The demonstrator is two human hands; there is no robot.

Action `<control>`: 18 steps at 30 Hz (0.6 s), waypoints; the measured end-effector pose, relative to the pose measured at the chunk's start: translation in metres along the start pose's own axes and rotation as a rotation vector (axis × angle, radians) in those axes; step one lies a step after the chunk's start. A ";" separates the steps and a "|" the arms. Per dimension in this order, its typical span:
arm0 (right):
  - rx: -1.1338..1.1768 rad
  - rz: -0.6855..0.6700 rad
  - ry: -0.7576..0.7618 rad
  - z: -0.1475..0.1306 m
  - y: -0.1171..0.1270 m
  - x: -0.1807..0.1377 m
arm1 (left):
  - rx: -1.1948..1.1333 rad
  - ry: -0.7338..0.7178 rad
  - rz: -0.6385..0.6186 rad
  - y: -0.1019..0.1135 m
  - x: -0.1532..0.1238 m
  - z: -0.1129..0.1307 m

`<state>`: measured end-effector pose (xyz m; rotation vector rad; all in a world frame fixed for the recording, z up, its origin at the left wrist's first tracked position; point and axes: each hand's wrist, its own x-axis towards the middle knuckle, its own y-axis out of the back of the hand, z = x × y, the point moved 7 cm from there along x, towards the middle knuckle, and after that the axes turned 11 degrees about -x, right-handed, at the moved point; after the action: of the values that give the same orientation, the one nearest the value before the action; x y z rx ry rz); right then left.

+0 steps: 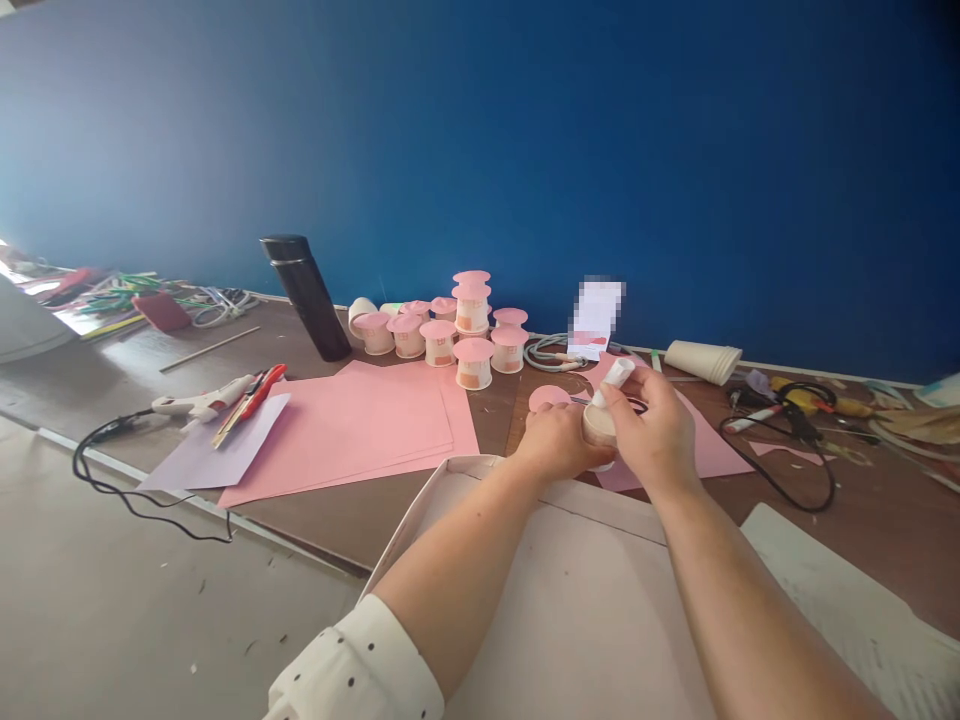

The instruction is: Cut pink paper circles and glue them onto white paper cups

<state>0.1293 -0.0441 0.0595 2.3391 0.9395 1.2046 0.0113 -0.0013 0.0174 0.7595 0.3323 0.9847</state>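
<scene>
My left hand (555, 438) is closed around a small paper cup (598, 424), holding it bottom-up over the table. My right hand (657, 428) is closed on a white glue stick (615, 380) whose tip rests at the cup's rim. A pink paper disc (549, 397) lies on the table just behind my left hand. Further back stands a cluster of several small paper cups capped with pink discs (465, 330), one stacked on top.
Pink paper sheets (360, 420) and a lilac sheet (217, 450) lie at the left with a glue gun (199, 403) and a red cutter (255, 395). A black flask (306, 295) stands behind. Stacked cups (703, 360), pens and a black cable (787, 470) lie right. A cardboard box (570, 580) sits in front.
</scene>
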 end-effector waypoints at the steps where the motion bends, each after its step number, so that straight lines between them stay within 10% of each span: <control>1: -0.014 0.023 -0.005 0.001 0.001 0.001 | 0.001 0.001 -0.003 0.000 0.000 -0.001; 18: 0.010 -0.038 0.013 -0.009 0.012 -0.013 | 0.009 0.038 -0.037 0.000 -0.001 0.000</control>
<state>0.1215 -0.0618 0.0638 2.3138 0.9915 1.2038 0.0106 -0.0021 0.0174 0.7407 0.3829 0.9639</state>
